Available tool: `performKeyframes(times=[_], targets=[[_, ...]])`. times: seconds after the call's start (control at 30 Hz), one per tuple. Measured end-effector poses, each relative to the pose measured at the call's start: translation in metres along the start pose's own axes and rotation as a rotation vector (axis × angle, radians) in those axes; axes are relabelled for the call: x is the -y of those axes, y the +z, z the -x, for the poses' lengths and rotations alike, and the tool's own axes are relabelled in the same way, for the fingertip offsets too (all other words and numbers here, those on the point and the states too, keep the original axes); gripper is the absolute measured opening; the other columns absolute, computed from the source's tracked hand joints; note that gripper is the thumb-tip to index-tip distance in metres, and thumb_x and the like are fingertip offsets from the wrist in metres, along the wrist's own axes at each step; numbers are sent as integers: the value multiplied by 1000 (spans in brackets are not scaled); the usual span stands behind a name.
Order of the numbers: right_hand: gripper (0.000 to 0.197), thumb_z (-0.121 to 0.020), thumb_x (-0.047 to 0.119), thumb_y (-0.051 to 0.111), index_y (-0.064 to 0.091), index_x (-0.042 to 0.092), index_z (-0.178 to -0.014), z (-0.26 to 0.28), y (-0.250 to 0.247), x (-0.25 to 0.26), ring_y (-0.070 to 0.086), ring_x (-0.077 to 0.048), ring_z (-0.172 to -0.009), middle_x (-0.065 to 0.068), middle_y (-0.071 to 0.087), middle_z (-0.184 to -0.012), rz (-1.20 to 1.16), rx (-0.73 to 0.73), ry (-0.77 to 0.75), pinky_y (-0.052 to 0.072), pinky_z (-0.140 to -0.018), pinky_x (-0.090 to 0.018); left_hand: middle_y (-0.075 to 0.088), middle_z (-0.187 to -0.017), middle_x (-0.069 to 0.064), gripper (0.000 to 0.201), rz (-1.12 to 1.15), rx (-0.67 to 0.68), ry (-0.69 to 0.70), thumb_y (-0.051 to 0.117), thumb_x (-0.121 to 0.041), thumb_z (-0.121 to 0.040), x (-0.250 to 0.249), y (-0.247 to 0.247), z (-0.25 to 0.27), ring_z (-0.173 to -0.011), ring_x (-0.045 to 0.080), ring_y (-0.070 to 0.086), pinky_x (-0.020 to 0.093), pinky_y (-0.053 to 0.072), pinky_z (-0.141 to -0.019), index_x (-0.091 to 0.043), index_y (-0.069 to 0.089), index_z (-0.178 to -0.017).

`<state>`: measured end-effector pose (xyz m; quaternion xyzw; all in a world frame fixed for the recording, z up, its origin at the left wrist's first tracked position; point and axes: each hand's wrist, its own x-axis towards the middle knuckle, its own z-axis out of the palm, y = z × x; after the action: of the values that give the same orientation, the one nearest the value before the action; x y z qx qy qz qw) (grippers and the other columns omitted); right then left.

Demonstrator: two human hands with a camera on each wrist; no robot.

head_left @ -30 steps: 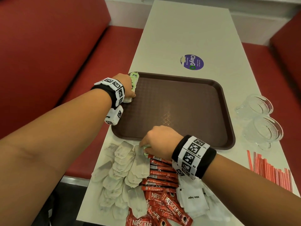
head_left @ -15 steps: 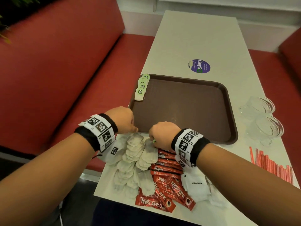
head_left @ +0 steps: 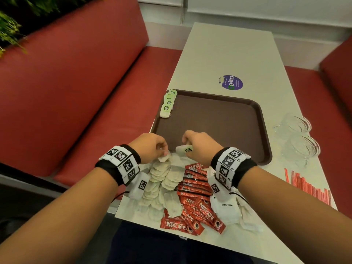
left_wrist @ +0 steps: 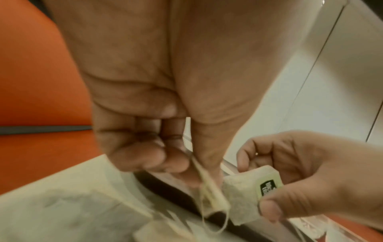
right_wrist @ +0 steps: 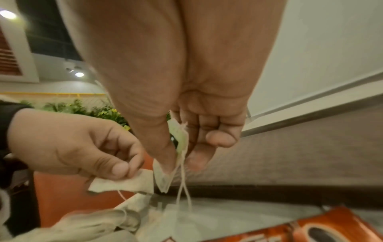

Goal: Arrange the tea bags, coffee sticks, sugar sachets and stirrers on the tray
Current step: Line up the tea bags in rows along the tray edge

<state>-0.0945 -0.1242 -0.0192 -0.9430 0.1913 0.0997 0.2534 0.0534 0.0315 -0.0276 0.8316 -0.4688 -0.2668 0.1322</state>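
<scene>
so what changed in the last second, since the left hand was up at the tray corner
The left hand let go of the row of tea bags at the tray's far-left corner, drew back to the loose pile and now pinches a bag there. The right hand lifted a tagged tea bag off the pile. Coffee sticks, sugar sachets, stirrers and cups stayed put.

The tray [head_left: 262, 130] lies just beyond both grips, tea bags [head_left: 167, 105] in its far-left corner. Coffee sticks [head_left: 196, 185] lie beneath the right grip [head_left: 198, 147]; stirrers [head_left: 308, 189] lie far right on the table [head_left: 228, 54].
</scene>
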Motion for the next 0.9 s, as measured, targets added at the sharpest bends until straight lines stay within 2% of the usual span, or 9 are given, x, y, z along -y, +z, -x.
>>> performKeyframes(times=[0.07,0.17,0.3,0.33,0.43,0.57,0.7,0.8,0.9], targets=[[16,-88,20,67,61,21,-103,2,-1,-6,59,-18,-83,3,63,-93,-21,-53,12,44,-68,-28,69,-86,-14,8,73,13,49,70,-39,-88,-2,-3,3,-83,3,63,22,49,-73,-33,73,-93],[11,-87,27,67,65,16,-86,5,-3,-14,58,-16,-77,5,61,-84,-36,-91,-10,45,-66,-29,65,-77,-17,31,144,56,83,83,-44,-74,-5,-7,8,-72,-6,60,12,44,-66,-36,72,-101],[10,-86,23,63,71,22,-92,6,-5,-22,59,-4,-73,10,68,-97,-204,-145,-33,44,-64,-20,68,-73,-8,3,138,-129,111,73,-34,-87,-12,-3,1,-67,9,62,24,48,-62,-32,71,-86],[11,-85,21,61,71,22,-90,7,-6,-23,58,-2,-67,9,70,-95,-237,-145,-34,43,-60,-20,68,-71,-5,12,150,-183,111,68,-36,-91,-14,-2,0,-65,15,61,29,49,-60,-28,70,-81],[15,-83,17,54,50,16,-68,8,-7,-24,62,-21,-65,-4,68,-77,-315,-187,-41,48,-56,-35,63,-70,1,23,183,-285,157,63,-37,-94,-20,0,-4,-64,18,56,29,45,-61,-22,71,-79],[15,-89,14,55,42,21,-85,8,-9,-25,45,-16,-57,2,52,-69,-371,-180,-43,38,-55,-30,62,-79,-6,13,193,-376,223,68,-32,-92,-28,-3,-6,-70,7,54,23,44,-66,-22,75,-90],[26,-91,30,67,57,25,-114,6,-5,-26,61,-12,-87,8,67,-99,-363,-199,-145,48,-75,-26,68,-79,-10,10,320,-363,247,69,-25,-91,-34,-3,-8,-69,2,57,19,47,-67,-25,72,-101],[14,-92,37,68,67,25,-100,1,-3,-25,62,-12,-85,7,68,-90,-378,-257,-169,51,-77,-33,68,-80,-4,7,320,-348,289,69,-26,-91,-36,-3,-10,-72,11,59,28,50,-68,-26,71,-98],[12,-92,37,68,69,25,-91,-3,-1,-27,60,-12,-81,6,67,-83,-374,-278,-190,50,-73,-34,64,-76,-7,4,279,-382,319,71,-24,-90,-36,-4,-11,-67,6,54,23,44,-63,-25,71,-93]])
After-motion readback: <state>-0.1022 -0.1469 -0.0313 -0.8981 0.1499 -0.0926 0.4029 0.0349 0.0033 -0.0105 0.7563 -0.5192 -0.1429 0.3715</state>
